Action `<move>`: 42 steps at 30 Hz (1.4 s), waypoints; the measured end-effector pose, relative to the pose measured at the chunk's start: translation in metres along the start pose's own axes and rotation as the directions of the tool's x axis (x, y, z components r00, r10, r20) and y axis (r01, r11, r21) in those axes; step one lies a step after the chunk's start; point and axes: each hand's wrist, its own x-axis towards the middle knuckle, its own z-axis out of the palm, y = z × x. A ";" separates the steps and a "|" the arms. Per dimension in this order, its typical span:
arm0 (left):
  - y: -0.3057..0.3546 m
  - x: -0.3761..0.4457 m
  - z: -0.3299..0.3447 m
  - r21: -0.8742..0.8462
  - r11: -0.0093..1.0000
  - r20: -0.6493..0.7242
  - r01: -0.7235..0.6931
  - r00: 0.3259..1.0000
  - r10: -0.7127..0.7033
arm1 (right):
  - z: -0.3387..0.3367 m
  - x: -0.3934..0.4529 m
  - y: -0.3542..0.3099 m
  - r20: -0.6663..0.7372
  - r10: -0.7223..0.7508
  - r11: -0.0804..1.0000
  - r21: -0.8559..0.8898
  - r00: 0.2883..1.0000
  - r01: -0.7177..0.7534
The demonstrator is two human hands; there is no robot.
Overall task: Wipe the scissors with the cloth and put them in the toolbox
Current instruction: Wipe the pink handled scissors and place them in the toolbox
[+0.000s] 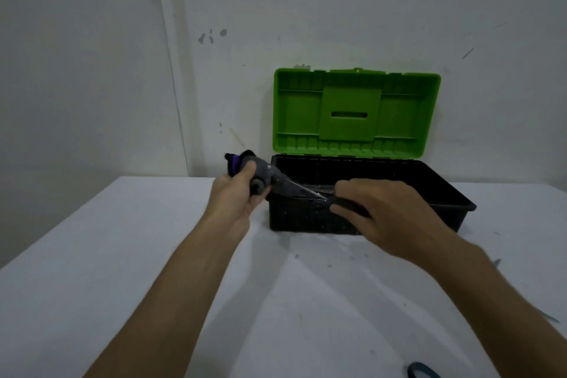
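Note:
The scissors (306, 191) are held level over the front left corner of the toolbox (362, 221), a black tub with its green lid (356, 110) standing open against the wall. My left hand (236, 193) is closed round a grey cloth (264, 176) with a purple and black edge, bunched over the left end of the scissors. A grey pointed part with a metal glint runs right from the cloth. My right hand (383, 212) pinches the dark right end of the scissors. Which end is the handle I cannot tell.
The toolbox stands on a white table (153, 270) close to a white wall. A dark blue curved object (423, 371) lies at the table's near right edge. Small metallic bits (496, 261) lie at the far right.

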 end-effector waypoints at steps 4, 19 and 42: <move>0.014 0.011 -0.017 0.399 0.864 0.069 -0.308 0.949 0.307 | -0.024 -0.002 0.020 -0.051 0.276 0.864 0.450 0.960 -0.225; 0.027 0.008 -0.021 0.510 0.768 0.322 -0.388 0.914 0.247 | 0.080 0.063 0.127 0.591 0.501 0.720 0.120 0.632 -0.683; -0.090 -0.051 0.096 0.512 0.795 0.577 -0.325 0.816 -0.039 | -0.035 -0.101 0.058 0.189 0.587 0.336 0.828 0.787 -0.449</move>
